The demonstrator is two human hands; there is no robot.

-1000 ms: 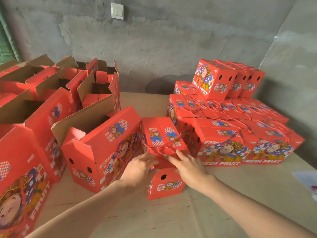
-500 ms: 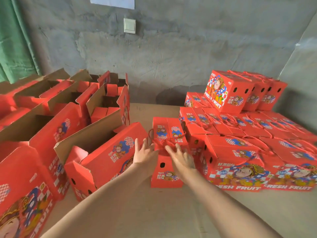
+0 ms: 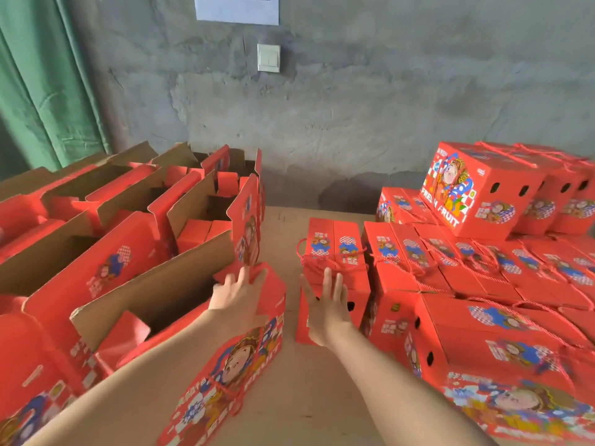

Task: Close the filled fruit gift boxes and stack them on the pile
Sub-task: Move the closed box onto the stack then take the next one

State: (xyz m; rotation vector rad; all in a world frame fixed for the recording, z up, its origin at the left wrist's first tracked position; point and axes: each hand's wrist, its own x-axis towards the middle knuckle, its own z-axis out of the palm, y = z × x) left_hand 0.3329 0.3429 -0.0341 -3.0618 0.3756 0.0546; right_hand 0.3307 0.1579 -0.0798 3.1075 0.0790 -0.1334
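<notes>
A closed red fruit gift box (image 3: 335,249) with a red cord handle stands on the cardboard-covered table (image 3: 309,391), up against the left side of the pile of closed boxes (image 3: 483,272). My right hand (image 3: 325,304) lies flat with straight fingers against that box's near end. My left hand (image 3: 236,294) touches the raised red flap of an open box (image 3: 180,320) to the left, fingers spread and holding nothing. This box's brown inner flap stands up and what is inside is hidden.
Several more open red boxes (image 3: 135,204) crowd the left side back to the wall. A second tier of closed boxes (image 3: 476,191) sits on the pile at the far right. A green curtain (image 3: 42,91) hangs at the left, by a grey wall with a switch (image 3: 268,57).
The closed box has slid away from me, up beside the pile. My left hand left it and went to the open box on the left. The view tilted upward.
</notes>
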